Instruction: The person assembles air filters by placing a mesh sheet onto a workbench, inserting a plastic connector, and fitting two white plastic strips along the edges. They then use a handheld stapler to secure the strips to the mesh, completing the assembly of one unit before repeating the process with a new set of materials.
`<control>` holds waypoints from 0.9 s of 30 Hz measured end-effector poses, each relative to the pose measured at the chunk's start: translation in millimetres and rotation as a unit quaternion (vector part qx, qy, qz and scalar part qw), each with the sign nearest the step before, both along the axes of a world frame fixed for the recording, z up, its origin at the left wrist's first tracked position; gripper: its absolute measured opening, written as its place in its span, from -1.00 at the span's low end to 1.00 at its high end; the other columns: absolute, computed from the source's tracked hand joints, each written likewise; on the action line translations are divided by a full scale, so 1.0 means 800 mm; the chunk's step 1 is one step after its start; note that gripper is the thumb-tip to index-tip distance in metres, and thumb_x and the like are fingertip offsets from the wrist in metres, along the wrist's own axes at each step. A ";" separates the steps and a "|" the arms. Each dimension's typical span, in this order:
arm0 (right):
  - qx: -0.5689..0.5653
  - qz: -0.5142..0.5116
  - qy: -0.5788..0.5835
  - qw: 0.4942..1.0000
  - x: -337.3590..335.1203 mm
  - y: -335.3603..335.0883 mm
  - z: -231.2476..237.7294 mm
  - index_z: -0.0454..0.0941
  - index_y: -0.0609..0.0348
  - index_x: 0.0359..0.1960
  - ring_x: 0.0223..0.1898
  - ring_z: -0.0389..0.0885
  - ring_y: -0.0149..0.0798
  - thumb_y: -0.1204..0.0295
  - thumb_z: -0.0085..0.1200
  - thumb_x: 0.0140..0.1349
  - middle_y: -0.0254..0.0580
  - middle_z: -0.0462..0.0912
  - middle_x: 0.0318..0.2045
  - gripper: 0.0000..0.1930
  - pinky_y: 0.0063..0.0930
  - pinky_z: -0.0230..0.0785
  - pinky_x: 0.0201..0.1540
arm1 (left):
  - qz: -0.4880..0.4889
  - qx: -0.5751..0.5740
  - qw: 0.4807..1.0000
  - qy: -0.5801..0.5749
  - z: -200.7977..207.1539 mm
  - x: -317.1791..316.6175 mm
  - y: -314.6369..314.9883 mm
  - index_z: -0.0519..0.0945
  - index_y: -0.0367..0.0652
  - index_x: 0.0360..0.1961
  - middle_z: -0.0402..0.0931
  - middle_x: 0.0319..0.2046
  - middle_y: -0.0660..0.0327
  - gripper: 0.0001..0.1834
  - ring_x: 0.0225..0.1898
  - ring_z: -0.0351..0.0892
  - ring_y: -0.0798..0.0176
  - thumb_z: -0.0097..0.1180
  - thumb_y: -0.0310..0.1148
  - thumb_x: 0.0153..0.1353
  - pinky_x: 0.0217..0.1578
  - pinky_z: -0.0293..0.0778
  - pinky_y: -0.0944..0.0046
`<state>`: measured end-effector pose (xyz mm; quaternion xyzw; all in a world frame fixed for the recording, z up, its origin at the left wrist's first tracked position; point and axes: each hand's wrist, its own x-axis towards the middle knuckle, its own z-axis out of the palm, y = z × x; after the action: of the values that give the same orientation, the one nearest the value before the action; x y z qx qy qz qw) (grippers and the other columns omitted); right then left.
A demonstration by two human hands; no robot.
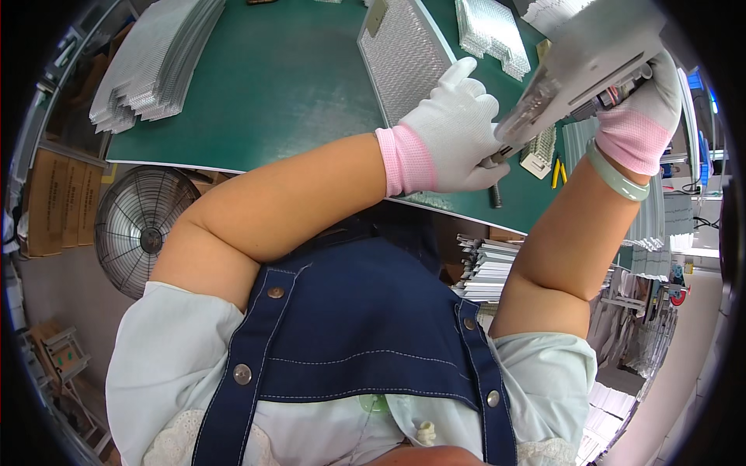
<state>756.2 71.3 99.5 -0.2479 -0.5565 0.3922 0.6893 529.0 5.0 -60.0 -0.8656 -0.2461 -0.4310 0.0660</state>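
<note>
My right hand (649, 101), in a white glove with a pink cuff, grips a grey gun-shaped power tool (571, 66); the tool hides part of the fingers. The tool's narrow nose slants down to the left and meets the fingers of my left hand (454, 128), gloved alike. One digit of the left hand points up while the others curl in at the nose; whatever they pinch there is hidden. Just beyond the left hand, a framed metal mesh panel (404, 70) lies slanted on the green table (287, 78).
Stacks of silvery mesh sheets (159, 58) lie at the far left, with more sheets (489, 35) at the back. Near the tool are a pale perforated block (538, 151), yellow handles (557, 172) and a dark rod (496, 196). A fan (148, 233) stands left of the table.
</note>
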 end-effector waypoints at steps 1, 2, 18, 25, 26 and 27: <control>0.013 -0.006 -0.007 1.000 -0.008 -0.009 -0.002 0.62 0.31 -0.34 -0.44 0.64 -0.39 0.46 0.08 0.25 -0.26 0.62 -0.44 -0.86 -0.54 0.59 -0.33 | 0.003 0.006 1.000 -0.008 0.000 0.001 -0.001 0.66 -0.11 -0.49 0.49 -0.45 0.09 -0.58 -0.24 0.51 -0.02 0.11 0.06 0.11 0.28 0.08 -0.24; 0.026 -0.012 -0.014 0.999 -0.020 -0.020 -0.003 0.62 0.31 -0.32 -0.44 0.65 -0.38 0.46 0.07 0.25 -0.24 0.63 -0.43 -0.85 -0.54 0.58 -0.32 | 0.007 0.012 1.000 -0.016 -0.001 0.001 -0.001 0.66 -0.11 -0.49 0.50 -0.44 0.09 -0.58 -0.24 0.51 -0.01 0.11 0.06 0.11 0.28 0.08 -0.23; 0.007 -0.281 -0.086 0.956 0.009 -0.112 0.014 0.57 0.14 0.11 -0.27 0.59 -0.43 0.39 -0.11 0.42 -0.17 0.65 -0.14 -0.68 -0.53 0.44 -0.25 | 0.149 -0.193 0.951 0.189 -0.080 -0.063 0.105 0.51 -0.20 0.04 0.55 -0.12 0.00 -0.44 0.02 0.49 -0.06 0.17 -0.04 0.11 0.14 0.30 0.01; -0.009 -0.370 -0.220 0.903 0.016 -0.136 -0.012 0.59 0.19 0.03 -0.36 0.56 -0.44 0.41 0.01 0.38 -0.26 0.63 -0.28 -0.74 -0.60 0.39 -0.27 | 0.295 -0.362 0.835 0.292 -0.132 -0.113 0.206 0.43 -0.15 0.25 0.57 0.04 0.02 -0.41 0.09 0.54 0.02 0.04 -0.10 0.23 0.23 0.27 0.01; -0.049 -0.347 -0.108 0.930 -0.002 -0.142 -0.010 0.56 0.22 -0.09 -0.37 0.55 -0.47 0.37 0.14 0.32 -0.30 0.62 -0.34 -0.78 -0.59 0.39 -0.25 | 0.280 -0.385 0.812 0.336 -0.117 -0.111 0.208 0.48 -0.15 0.19 0.58 0.04 0.03 -0.44 0.08 0.56 0.03 0.04 -0.11 0.22 0.19 0.32 0.03; -0.032 -0.346 -0.118 0.930 0.004 -0.141 -0.011 0.54 0.21 -0.13 -0.38 0.55 -0.48 0.35 0.19 0.29 -0.31 0.62 -0.36 -0.78 -0.60 0.39 -0.25 | 0.267 -0.409 0.786 0.378 -0.100 -0.112 0.209 0.54 -0.16 0.14 0.59 0.03 0.03 -0.48 0.07 0.57 0.03 0.05 -0.12 0.20 0.15 0.37 0.04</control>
<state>759.4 -41.2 90.8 -0.4920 -0.5002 0.1148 0.7033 439.6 172.0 -140.0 -0.8052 -0.5758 0.1067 -0.0938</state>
